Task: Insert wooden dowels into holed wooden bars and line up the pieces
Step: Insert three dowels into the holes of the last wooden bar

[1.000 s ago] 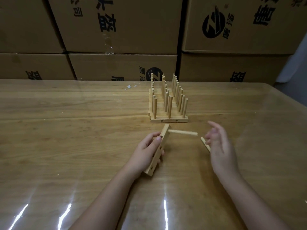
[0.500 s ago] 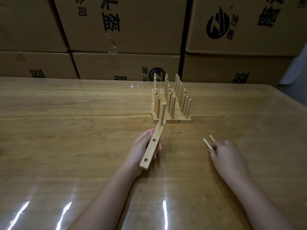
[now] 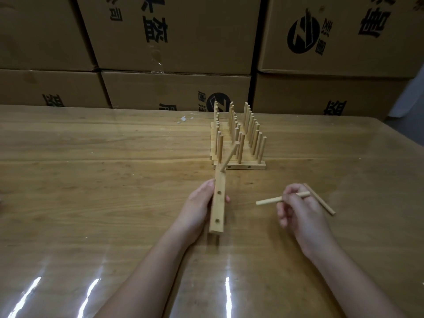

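Found stacked cardboard boxes (image 3: 174, 31) with black print across the top of the frame, behind a glossy wooden table (image 3: 91, 180). Noted a small white scrap (image 3: 184, 118) on the tabletop above centre. Just left of centre, saw the left hand (image 3: 197, 210) clamped on a holed wooden bar (image 3: 218, 203), thumb along its left edge, fingertips curled round the right edge. Saw that bar running away from the camera, with two empty holes in its upper face and a seated dowel (image 3: 230, 156) in the far end, leaning to the upper right. Just beyond, found a row of finished bars (image 3: 238, 166) side by side on the table, pegs upright. Right of centre, saw the right hand (image 3: 300, 210) pinching a second dowel (image 3: 269, 200) between thumb and curled fingers, free end pointing left toward the bar, apart from it. Spotted a loose dowel (image 3: 325, 206) lying on the table at that hand's right edge, partly hidden behind it.
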